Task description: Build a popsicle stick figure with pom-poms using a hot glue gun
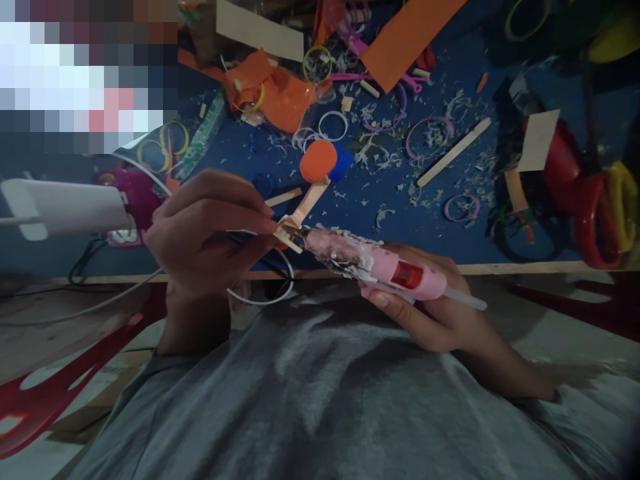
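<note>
In the head view, my right hand (425, 313) is wrapped round a pink glue gun (390, 267) whose front is crusted with whitish scraps and whose tip points left. A clear stick juts from its rear. My left hand (215, 230) pinches a small wooden piece (289, 239) right at the gun's metal tip; whether they touch is unclear. Just beyond the tip, a pale strip (313, 200) leads up to an orange disc (319, 160) with a blue piece (342, 163) behind it.
Across the blue table (380, 193) lie a wooden stick (454, 152), orange sheets (410, 43), coloured rings (461, 208) and many shreds. Red-handled scissors (593, 220) are at the right. A white adapter (75, 207) sits in a magenta power strip (143, 197) at the left.
</note>
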`<state>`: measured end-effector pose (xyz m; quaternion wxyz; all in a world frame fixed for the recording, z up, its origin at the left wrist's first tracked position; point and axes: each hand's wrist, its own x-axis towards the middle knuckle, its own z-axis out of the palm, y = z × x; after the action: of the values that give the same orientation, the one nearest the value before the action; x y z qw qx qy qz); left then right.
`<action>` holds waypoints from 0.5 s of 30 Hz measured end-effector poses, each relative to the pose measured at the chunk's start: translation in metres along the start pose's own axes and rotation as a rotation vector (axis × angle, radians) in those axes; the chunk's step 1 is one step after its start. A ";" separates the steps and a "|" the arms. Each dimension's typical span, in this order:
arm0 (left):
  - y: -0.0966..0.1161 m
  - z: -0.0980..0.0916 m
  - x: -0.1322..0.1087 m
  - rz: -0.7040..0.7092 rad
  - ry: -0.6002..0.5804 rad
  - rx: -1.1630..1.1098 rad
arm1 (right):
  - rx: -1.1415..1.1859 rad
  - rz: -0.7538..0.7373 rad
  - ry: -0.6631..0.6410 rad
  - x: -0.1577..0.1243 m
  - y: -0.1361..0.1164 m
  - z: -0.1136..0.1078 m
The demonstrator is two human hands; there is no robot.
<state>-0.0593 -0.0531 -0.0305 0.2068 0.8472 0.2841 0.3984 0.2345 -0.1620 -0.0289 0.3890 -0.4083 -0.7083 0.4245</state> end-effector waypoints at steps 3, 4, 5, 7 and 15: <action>-0.002 0.000 0.000 0.060 0.019 -0.012 | 0.001 0.003 -0.010 0.001 0.000 0.001; -0.001 0.000 0.000 0.030 0.010 -0.003 | 0.000 0.001 -0.011 0.001 0.000 0.001; 0.000 0.000 0.000 0.017 -0.008 0.003 | 0.000 -0.002 -0.011 0.001 0.000 0.001; 0.006 0.000 0.000 -0.090 -0.038 0.060 | 0.006 -0.005 -0.012 0.002 -0.001 0.001; 0.011 -0.004 -0.003 -0.180 -0.003 0.121 | 0.019 0.001 -0.015 0.003 -0.001 0.001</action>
<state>-0.0606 -0.0624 -0.0234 0.1907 0.8299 0.3824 0.3588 0.2321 -0.1602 -0.0282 0.3877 -0.4015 -0.7069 0.4345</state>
